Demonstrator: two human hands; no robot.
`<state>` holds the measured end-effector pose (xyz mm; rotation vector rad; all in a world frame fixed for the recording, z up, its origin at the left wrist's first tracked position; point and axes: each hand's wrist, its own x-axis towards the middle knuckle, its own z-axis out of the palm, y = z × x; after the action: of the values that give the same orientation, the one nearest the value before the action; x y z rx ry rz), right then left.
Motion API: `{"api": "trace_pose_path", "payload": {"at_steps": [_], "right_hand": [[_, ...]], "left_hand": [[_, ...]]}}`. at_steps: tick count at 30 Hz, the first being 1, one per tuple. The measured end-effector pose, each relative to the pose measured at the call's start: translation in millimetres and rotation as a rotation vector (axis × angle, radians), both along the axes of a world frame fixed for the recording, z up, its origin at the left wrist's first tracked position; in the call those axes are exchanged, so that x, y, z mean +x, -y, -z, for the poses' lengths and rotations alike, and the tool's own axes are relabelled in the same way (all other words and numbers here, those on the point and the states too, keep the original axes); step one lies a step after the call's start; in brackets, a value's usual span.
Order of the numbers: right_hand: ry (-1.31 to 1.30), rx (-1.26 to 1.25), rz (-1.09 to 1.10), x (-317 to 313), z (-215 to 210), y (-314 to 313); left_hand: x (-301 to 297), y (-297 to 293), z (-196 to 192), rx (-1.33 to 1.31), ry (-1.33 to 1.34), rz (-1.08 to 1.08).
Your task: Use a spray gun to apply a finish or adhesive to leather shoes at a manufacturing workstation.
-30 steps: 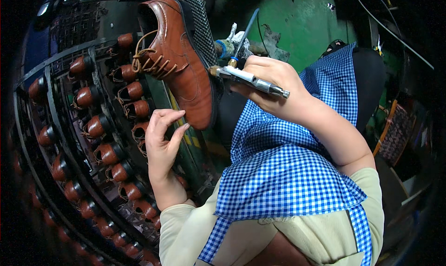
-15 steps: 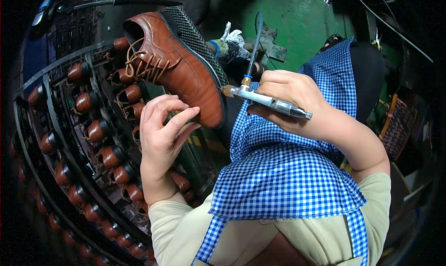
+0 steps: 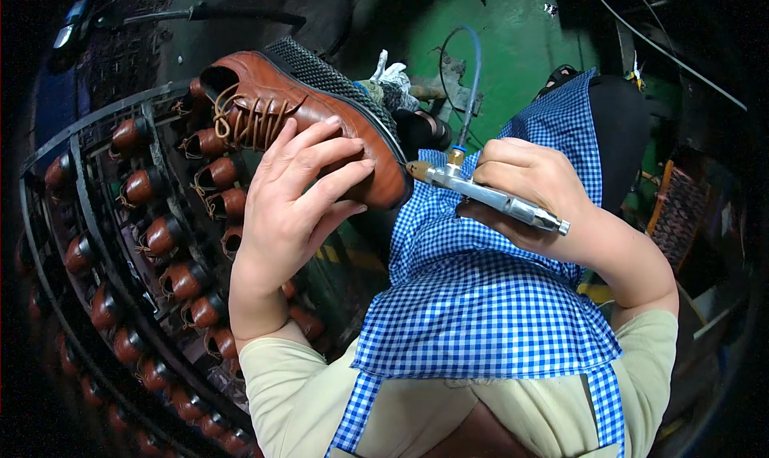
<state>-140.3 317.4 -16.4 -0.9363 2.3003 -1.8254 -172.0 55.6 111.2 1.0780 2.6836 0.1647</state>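
Note:
A brown leather lace-up shoe [image 3: 340, 110] lies on its side with its toe toward me; what supports it is hidden. Its dark sole edge faces right. My left hand [image 3: 292, 182] rests on the toe part with fingers stretched and apart, the fingertips against the leather. In my right hand [image 3: 533, 182] is a slim silver air tool [image 3: 501, 200], gripped in closed fingers. A blue-and-black hose [image 3: 473, 82] joins it through a brass fitting. The tool's brown tip [image 3: 417, 170] is at the sole edge by the toe; whether it touches cannot be made out.
A dark metal rack [image 3: 84, 170] on the left holds rows of similar brown shoes [image 3: 184, 280]. A blue checked apron [image 3: 481, 314] covers my lap. Beyond the shoe are a white-gloved hand [image 3: 392, 72] and green floor [image 3: 521, 38]. A woven basket [image 3: 679, 218] is at right.
My left hand has opened from a near-pinch and spread over the shoe's toe part. The tool and my right hand have shifted slightly right and down; the shoe's toe has shifted right.

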Motion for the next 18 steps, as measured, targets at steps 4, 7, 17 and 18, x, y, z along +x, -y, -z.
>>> {"api": "trace_pose_path", "payload": {"at_steps": [4, 7, 17, 18], "right_hand": [[-0.026, -0.009, 0.058, 2.5, -3.1, -5.4], [-0.03, 0.012, 0.083, 3.7, -4.6, -9.9], [-0.062, -0.019, 0.238, 1.5, -1.9, -13.4], [-0.065, -0.018, 0.264, 0.3, -1.3, -12.9]], "left_hand": [[-7.3, -3.1, 5.4, 0.036, 0.001, 0.024], [-10.3, -5.5, 7.8, 0.016, -0.033, 0.02], [-22.2, -25.3, 17.9, 0.063, -0.145, -0.073], [-23.8, -27.4, 19.2, 0.074, -0.158, -0.088]]}}
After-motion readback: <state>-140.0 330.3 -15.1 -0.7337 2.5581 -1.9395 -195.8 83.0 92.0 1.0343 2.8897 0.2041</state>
